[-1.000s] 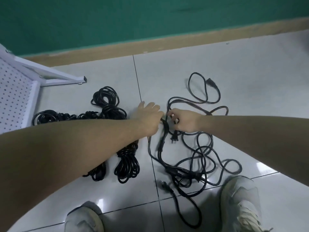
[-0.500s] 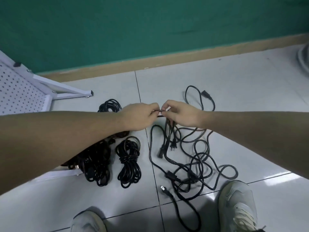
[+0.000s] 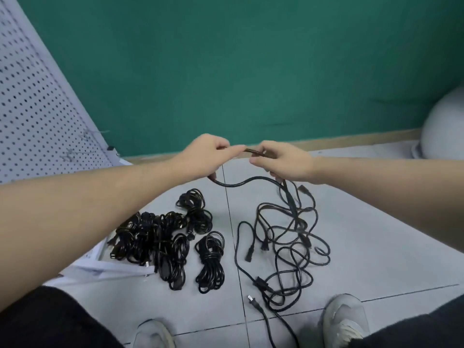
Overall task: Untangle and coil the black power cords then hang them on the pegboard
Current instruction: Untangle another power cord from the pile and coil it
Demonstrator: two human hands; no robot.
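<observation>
A tangle of loose black power cords (image 3: 286, 237) lies on the tiled floor on the right, with plugs showing. My left hand (image 3: 206, 156) and my right hand (image 3: 283, 162) are raised above it, close together, both pinching one black cord (image 3: 246, 183). A short loop of that cord sags between them and trails down from my right hand into the tangle. Several coiled black cords (image 3: 170, 237) lie in a pile to the left. The white pegboard (image 3: 37, 104) leans at the far left.
A green wall with a tan baseboard (image 3: 351, 139) stands behind. A white rounded object (image 3: 442, 131) sits at the right edge. My two shoes (image 3: 344, 320) are at the bottom, the right one beside the tangle. The pegboard's white base frame (image 3: 100, 267) lies under the coiled pile.
Both hands have risen from floor level, lifting the pinched cord with them. The view has tilted up, so more wall and pegboard show.
</observation>
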